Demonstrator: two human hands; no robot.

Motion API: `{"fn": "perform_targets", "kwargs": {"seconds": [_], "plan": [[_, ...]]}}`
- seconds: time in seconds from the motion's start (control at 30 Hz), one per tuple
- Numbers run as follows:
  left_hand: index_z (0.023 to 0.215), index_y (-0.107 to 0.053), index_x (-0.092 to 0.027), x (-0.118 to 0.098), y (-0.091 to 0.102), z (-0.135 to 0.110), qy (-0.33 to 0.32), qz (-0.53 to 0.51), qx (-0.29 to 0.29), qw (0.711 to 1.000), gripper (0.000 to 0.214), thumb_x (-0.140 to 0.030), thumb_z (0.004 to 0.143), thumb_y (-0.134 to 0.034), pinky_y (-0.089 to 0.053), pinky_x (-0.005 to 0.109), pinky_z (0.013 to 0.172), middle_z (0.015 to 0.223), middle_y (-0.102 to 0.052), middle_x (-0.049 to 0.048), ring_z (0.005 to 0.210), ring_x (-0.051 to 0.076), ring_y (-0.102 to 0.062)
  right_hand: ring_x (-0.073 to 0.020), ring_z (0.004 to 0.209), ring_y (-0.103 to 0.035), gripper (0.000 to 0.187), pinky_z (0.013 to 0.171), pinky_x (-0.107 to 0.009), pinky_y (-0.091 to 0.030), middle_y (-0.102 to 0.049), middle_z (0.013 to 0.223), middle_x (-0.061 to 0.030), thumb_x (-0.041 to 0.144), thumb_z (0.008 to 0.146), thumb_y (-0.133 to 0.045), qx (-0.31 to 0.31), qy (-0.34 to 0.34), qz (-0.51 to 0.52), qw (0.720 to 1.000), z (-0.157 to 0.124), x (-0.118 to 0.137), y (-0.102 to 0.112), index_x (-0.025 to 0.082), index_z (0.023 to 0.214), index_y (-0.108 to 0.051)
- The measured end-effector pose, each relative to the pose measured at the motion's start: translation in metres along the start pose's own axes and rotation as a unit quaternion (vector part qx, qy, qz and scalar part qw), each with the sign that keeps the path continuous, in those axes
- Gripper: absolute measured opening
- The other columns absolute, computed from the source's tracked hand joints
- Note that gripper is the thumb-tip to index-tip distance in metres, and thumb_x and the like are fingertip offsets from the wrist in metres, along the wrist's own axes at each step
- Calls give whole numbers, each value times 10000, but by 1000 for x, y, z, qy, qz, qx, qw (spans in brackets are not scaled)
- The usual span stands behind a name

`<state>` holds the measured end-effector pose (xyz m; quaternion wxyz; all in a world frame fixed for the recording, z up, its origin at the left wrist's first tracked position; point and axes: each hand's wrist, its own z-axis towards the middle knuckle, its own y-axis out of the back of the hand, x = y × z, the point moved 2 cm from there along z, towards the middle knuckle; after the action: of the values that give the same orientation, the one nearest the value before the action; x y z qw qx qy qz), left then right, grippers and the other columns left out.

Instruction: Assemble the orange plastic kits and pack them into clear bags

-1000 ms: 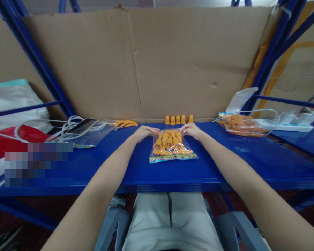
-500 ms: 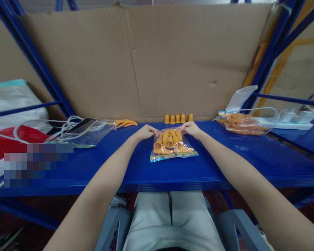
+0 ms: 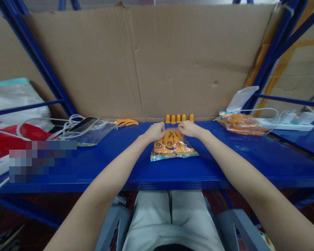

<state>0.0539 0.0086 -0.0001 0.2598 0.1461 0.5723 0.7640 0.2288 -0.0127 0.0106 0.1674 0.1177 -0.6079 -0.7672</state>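
A clear plastic bag (image 3: pixel 174 156) with a colourful printed strip along its near edge lies on the blue table in front of me. Inside it are several orange, hollow, finger-shaped pieces (image 3: pixel 170 142), some with round open ends facing me. My left hand (image 3: pixel 157 131) is closed in a pinch at the bag's far left corner. At the far right corner, my right hand (image 3: pixel 188 128) pinches the bag's far edge with curled fingers. Several orange cup-shaped pieces (image 3: pixel 178 119) stand in a row just behind my right hand, against the cardboard.
Orange curved pieces (image 3: pixel 126 122) lie at the back left, beside a phone (image 3: pixel 85 124) and white cables on another clear bag. A filled bag of orange pieces (image 3: pixel 240 123) and a white power strip (image 3: pixel 285 124) sit at right. Cardboard (image 3: pixel 172 62) stands along the back.
Both hands have moved inward toward each other along the bag's far edge, and their fingers are more curled. The bag stays in nearly the same spot.
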Motion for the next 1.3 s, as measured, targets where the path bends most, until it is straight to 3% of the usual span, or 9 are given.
{"fn": "perform_targets", "kwargs": {"seconds": [0.1, 0.2, 0.37, 0.5, 0.67, 0.97, 1.3], "plan": [[1310, -545, -201, -7, 4, -6, -5, -8, 32, 999, 445, -199, 869, -486, -489, 321, 934, 1260, -664, 74, 1073, 215, -656, -223, 924, -659, 361, 821, -297, -455, -740, 987, -129, 90, 874, -386, -13, 1, 47, 999, 3, -3, -5, 90, 948, -740], [1363, -533, -291, -13, 6, -9, -34, 21, 107, 994, 491, -176, 902, -410, -447, 323, 1006, 1345, -614, 18, 1187, 206, -604, -200, 978, -639, 383, 872, -287, -447, -728, 1070, -97, 79, 868, -386, -23, 20, 112, 993, 6, -9, -10, 117, 997, -746], [1384, -515, -347, -22, 11, -11, -28, 49, 160, 986, 519, -184, 911, -376, -451, 323, 998, 1331, -620, 0, 1208, 214, -592, -155, 759, -592, 325, 723, -257, -428, -703, 838, -79, 121, 869, -441, -28, 54, 148, 987, 8, -15, -15, 118, 740, -739], [1423, -469, -301, -32, 12, -15, 9, 60, 179, 982, 508, -218, 937, -347, -451, 344, 1007, 1387, -573, 30, 1232, 236, -574, -142, 682, -542, 332, 672, -259, -392, -657, 749, -77, 143, 857, -468, -32, 85, 113, 989, 8, -7, -13, 122, 594, -669], [1410, -470, -216, -41, 10, -17, 33, 75, 178, 981, 481, -251, 970, -278, -437, 358, 1024, 1417, -542, 85, 1262, 252, -547, -167, 743, -579, 285, 699, -267, -386, -696, 812, -104, 121, 836, -469, -35, 77, 52, 995, 7, 5, -10, 106, 700, -718], [1430, -444, -260, -36, 6, -12, 33, 55, 181, 981, 488, -271, 978, -259, -422, 348, 1035, 1431, -530, 53, 1269, 236, -541, -192, 815, -638, 339, 715, -260, -414, -739, 884, -121, 158, 878, -436, 9, 21, 52, 998, 7, 6, -6, 91, 798, -758], [1364, -521, -229, -19, -12, 13, 40, 79, 114, 990, 470, -240, 965, -271, -452, 329, 999, 1355, -604, 54, 1200, 227, -598, -232, 1071, -621, 375, 986, -342, -421, -690, 1156, -165, 106, 905, -380, -18, 85, -5, 996, 17, -5, -27, 73, 1017, -737]]}}
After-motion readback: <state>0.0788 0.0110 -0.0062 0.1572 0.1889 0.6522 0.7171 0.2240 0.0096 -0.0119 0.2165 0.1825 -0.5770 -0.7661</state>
